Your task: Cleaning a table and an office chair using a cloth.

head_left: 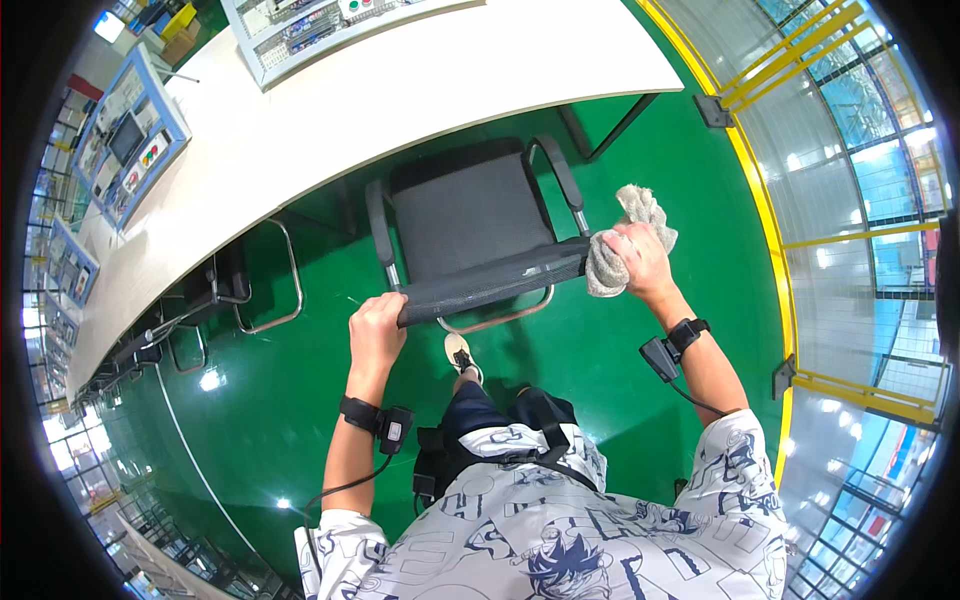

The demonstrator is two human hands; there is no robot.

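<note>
A black office chair (470,215) with a mesh backrest, armrests and metal legs stands in front of me, its seat partly under the table. My left hand (377,328) is closed around the left end of the backrest. At the backrest's right end, my right hand (638,258) is closed on a crumpled grey-beige cloth (608,266). One end of the cloth sticks up beyond the fingers, and its lower part lies against the corner of the backrest. Whether the right fingers also grip the chair is hidden by the cloth.
A long pale table (400,95) runs across the far side, carrying framed equipment panels (135,135). More chairs (225,285) stand along it at the left. A yellow-framed mesh fence (775,240) borders the green floor (660,370) on the right.
</note>
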